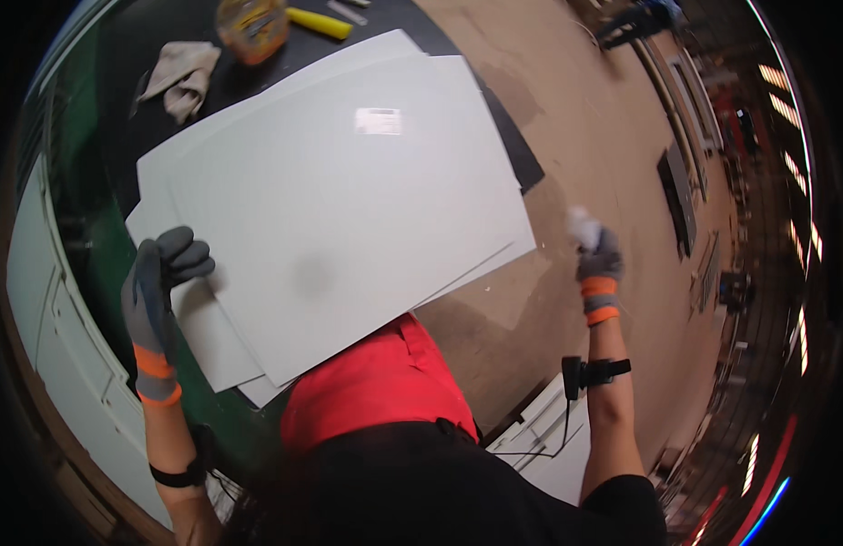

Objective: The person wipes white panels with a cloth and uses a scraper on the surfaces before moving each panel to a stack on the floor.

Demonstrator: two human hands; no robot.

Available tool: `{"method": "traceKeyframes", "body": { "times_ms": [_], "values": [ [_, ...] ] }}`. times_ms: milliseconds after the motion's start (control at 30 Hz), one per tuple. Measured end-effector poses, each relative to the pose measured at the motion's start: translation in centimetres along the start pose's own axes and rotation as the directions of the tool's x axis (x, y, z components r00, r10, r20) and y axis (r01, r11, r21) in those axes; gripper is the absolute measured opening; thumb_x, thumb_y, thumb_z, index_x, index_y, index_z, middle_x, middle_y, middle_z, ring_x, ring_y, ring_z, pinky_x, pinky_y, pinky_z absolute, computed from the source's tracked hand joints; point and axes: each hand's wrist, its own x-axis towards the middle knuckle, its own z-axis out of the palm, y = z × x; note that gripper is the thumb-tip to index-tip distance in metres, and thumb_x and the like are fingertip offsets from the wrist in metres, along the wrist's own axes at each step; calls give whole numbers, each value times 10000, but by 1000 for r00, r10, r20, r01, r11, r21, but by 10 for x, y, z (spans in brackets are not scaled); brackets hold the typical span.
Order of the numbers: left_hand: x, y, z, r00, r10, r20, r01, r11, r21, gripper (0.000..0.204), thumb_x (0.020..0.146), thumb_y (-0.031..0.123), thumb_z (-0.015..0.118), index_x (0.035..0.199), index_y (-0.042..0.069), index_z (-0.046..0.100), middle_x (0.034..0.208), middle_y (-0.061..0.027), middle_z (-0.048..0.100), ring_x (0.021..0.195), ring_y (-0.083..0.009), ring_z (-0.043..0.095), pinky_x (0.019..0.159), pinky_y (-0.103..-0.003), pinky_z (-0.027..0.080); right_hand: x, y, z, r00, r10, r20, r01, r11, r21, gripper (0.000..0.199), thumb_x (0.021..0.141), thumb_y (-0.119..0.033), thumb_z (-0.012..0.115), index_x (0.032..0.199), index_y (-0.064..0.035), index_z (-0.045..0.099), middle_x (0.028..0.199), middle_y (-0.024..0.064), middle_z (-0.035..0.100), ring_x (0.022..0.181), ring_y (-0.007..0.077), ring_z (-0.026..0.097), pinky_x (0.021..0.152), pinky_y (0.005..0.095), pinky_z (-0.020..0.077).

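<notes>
White flat panels lie in a loose stack on a dark worktop [522,156], their edges out of line with one another. The top panel [340,200] carries a small white label [378,121] toward its far edge; the lower panels [214,341] show past its left side and its near corner. The stack covers most of the worktop and projects past the worktop's near right corner, above the brown floor [499,55]. The left hand [172,264], in a grey glove with an orange-banded cuff, is at the left side of the stack, its fingers partly bent and holding nothing visible; whether it touches a panel cannot be determined. The right hand [601,259], gloved alike, is closed on a white wad [583,227], blurred, and is outside the worktop's right edge, apart from the stack. Beyond the panels, at the far end of the worktop, a beige cloth [183,77] lies toward the left edge. A clear jar [253,32] with orange-brown contents stands right of it, and a yellow handle [319,23] lies beside the jar toward the right edge.
</notes>
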Motion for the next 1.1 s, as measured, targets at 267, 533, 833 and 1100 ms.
{"method": "traceKeyframes", "body": {
  "times_ms": [267, 533, 833, 1100],
  "values": [
    [173, -36, 133, 824, 511, 247, -519, 503, 691, 409, 973, 298, 540, 1300, 53, 562, 1313, -178, 571, 1243, -298, 525, 1045, -369, 399, -111, -170, 56, 841, -509, 182, 467, 854, 228, 182, 785, -110, 568, 965, -129, 587, 861, 102, 595, 790, 317, 632, 651, 420, 523],
    [193, -48, 208, 921, 316, 227, -221, -55, 974, 460, 988, 408, 422, 1340, 130, 528, 1370, -77, 535, 1284, -215, 482, 1133, -515, 268, -4, -50, 62, 972, 228, 63, -233, 871, 433, 363, 753, -75, 655, 1114, -65, 623, 958, 153, 646, 859, 357, 633, 736, 416, 519],
    [192, -46, 195, 923, 305, 233, -240, -14, 971, 422, 966, 279, 469, 1353, 115, 503, 1425, -86, 480, 1358, -238, 398, 1159, -520, 204, 37, -92, 46, 692, -673, 262, 549, 726, 415, 375, 709, -151, 689, 1078, -148, 621, 928, 88, 613, 817, 287, 632, 662, 391, 520],
    [190, -37, 202, 935, 276, 223, -231, -5, 973, 460, 929, 266, 515, 1349, 79, 496, 1437, -97, 466, 1384, -245, 365, 1178, -512, 152, 210, -225, 144, 796, -598, 95, 505, 742, 442, 440, 719, -94, 703, 1130, -151, 558, 1034, 121, 607, 976, 306, 624, 811, 378, 523]
  ]
}}
